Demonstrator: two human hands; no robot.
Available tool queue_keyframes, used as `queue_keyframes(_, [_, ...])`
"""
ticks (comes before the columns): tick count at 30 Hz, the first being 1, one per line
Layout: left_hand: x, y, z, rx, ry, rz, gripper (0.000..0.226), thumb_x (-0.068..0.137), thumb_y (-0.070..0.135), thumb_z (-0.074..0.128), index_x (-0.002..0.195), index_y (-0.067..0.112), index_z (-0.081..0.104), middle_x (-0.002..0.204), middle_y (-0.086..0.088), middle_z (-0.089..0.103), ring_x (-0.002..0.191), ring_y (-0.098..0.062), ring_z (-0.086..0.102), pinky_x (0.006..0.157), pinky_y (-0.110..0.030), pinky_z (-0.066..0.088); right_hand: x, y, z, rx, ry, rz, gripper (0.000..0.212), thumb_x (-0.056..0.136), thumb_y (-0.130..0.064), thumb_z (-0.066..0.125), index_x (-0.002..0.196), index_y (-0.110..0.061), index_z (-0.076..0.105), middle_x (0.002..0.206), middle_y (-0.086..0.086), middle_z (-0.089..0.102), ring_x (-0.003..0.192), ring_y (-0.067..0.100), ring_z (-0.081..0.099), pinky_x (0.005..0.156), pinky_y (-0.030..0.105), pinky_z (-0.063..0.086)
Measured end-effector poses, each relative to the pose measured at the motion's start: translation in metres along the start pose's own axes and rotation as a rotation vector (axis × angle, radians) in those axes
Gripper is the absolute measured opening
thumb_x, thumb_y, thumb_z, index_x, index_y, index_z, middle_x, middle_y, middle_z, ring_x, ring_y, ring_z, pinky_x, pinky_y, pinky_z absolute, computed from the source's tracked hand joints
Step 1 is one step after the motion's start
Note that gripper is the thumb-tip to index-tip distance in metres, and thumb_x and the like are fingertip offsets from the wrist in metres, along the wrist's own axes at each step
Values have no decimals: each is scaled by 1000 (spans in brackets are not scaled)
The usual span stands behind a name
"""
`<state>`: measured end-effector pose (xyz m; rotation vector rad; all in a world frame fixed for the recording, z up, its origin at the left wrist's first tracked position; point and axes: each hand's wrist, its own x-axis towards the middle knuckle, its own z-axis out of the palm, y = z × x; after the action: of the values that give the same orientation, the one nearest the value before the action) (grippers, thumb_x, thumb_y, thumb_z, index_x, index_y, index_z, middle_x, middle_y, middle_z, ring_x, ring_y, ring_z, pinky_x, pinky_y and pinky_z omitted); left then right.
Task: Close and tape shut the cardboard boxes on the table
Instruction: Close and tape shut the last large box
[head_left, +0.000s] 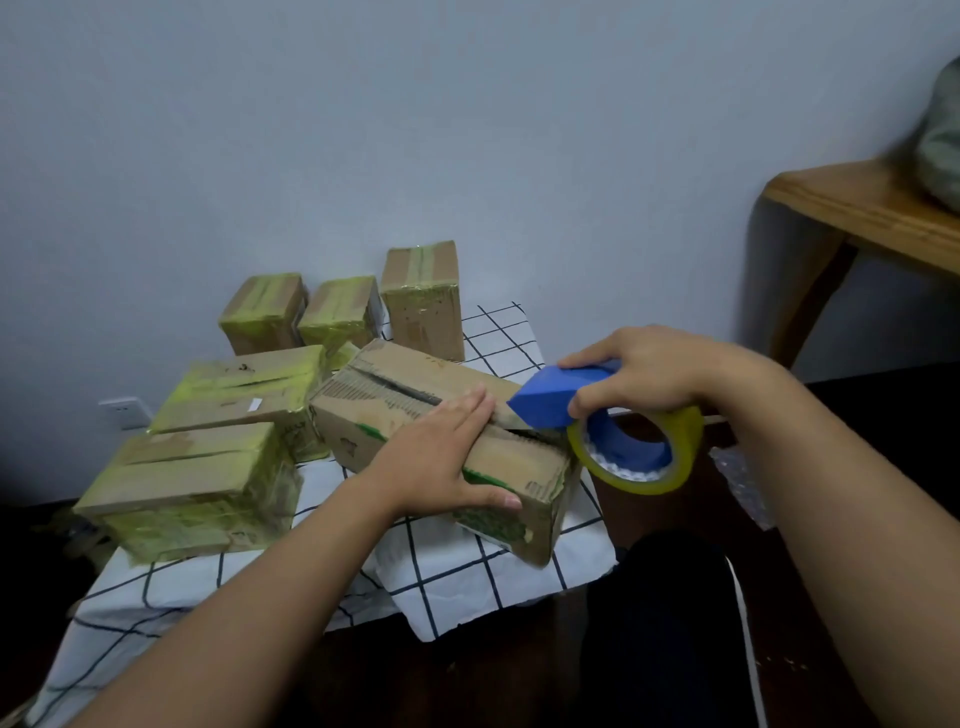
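Note:
A long cardboard box (395, 395) lies across the checked cloth in the middle, its top flaps folded down with a seam running along the top. My left hand (441, 457) presses flat on the flaps, thumb down the near side. My right hand (644, 371) grips a blue tape dispenser (550, 397) at the box's right end; its yellow tape roll (636, 449) hangs just off the box's right edge. Whether tape touches the box is hidden by the dispenser.
Several boxes wrapped in yellow-green tape stand to the left and behind: two large ones (187, 483) (244, 389) and three small ones (265, 312) by the wall. The checked cloth (457, 571) covers the low table. A wooden table (857, 208) stands at right.

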<state>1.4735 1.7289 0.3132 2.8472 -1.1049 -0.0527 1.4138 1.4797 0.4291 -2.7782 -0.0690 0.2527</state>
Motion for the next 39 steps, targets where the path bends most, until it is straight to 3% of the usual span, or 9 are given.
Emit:
queue_keyframes(8, [1,2,0,40,-4,18,115,62,99,27,155,39,-1,165,2,-7,152,-17,0,121,-39,13,-18,21,29,77,86,-39,67,75,-61,71,137,-59,47,136,-9,57,101,11,49,84,28,42])
queue_keyframes(11, [1,3,1,49,27,20,117,59,103,20,156,38,6,166,5,-4,152,-16,3,121,-39,18,-22,21,31,41,83,-53,66,77,-59,70,138,-58,45,137,-9,57,109,14,51,92,30,45])
queue_keyframes(16, [-2,5,-1,72,96,70,116,66,100,15,157,29,20,158,7,22,142,-15,23,116,-39,29,-24,21,36,18,87,-47,67,78,-60,68,140,-58,42,135,-7,57,104,15,50,93,34,48])
queue_keyframes(18, [-2,7,0,82,93,90,113,69,98,12,157,27,20,160,3,26,145,-18,24,120,-39,21,-24,22,39,2,99,-44,69,78,-61,67,142,-57,41,134,-6,57,102,15,50,93,36,49])
queue_keyframes(21, [-5,12,2,121,66,97,108,72,94,6,156,29,20,164,-3,15,151,-21,13,123,-37,1,-24,23,42,13,113,-42,70,78,-61,66,142,-57,40,133,-5,58,102,16,51,93,36,50])
queue_keyframes(24, [-6,18,4,131,77,102,105,75,92,13,157,27,16,165,-4,6,152,-18,3,123,-35,-6,-26,24,44,26,131,-42,70,78,-61,66,142,-57,40,133,-6,58,102,16,52,92,36,50])
queue_keyframes(28, [-3,35,8,115,85,117,105,77,90,30,157,24,16,165,-2,8,152,-16,5,124,-35,2,-28,27,51,58,181,-40,70,77,-61,67,142,-56,42,134,-9,59,103,14,52,92,36,50])
queue_keyframes(33, [3,44,13,109,129,129,106,75,93,28,157,26,18,164,2,16,152,-17,6,124,-38,6,-30,31,62,99,246,-51,72,77,-61,67,144,-54,40,135,-10,59,108,16,55,91,37,51])
queue_keyframes(39, [1,51,9,111,177,127,91,82,81,42,151,23,32,149,3,45,135,-17,40,108,-32,34,-32,45,76,210,279,-83,74,75,-62,68,143,-56,40,135,-11,59,112,14,56,95,37,49])
